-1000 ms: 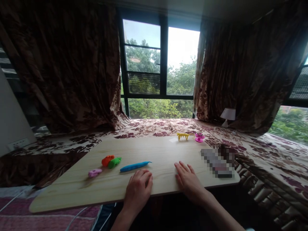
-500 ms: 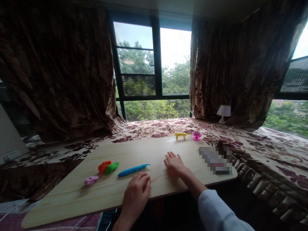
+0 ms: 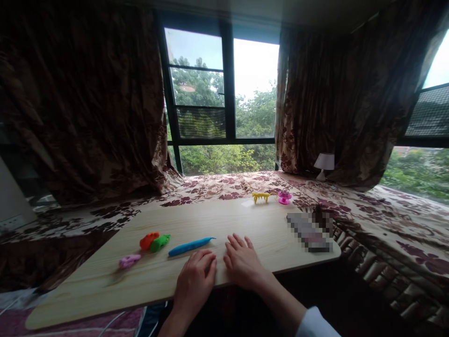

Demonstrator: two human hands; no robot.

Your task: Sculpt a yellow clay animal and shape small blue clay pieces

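My left hand lies palm down on the near edge of the wooden board, fingers loosely spread and flat, gripping nothing; my right hand sits just beside it, also flat and empty, fingers fanned toward the window, with the forearm running back to a pale sleeve cuff that the bottom of the frame cuts off. I see the board as the biggest thing here, a pale slab whose near left corner runs into shadow. On its right end a rectangular object is blurred out, so I cannot tell what it is. The nearest thing to my fingers is the blue clay strip, lying flat just beyond the left fingertips and apart from them; its long axis runs left to right, rising slightly away from me, with the thin pointed end to the right. Farther left an orange lump and a green lump touch each other, and a small pink piece lies nearer me. At the far edge stand a yellow figure and a pink piece on a round base, too small to make out in detail
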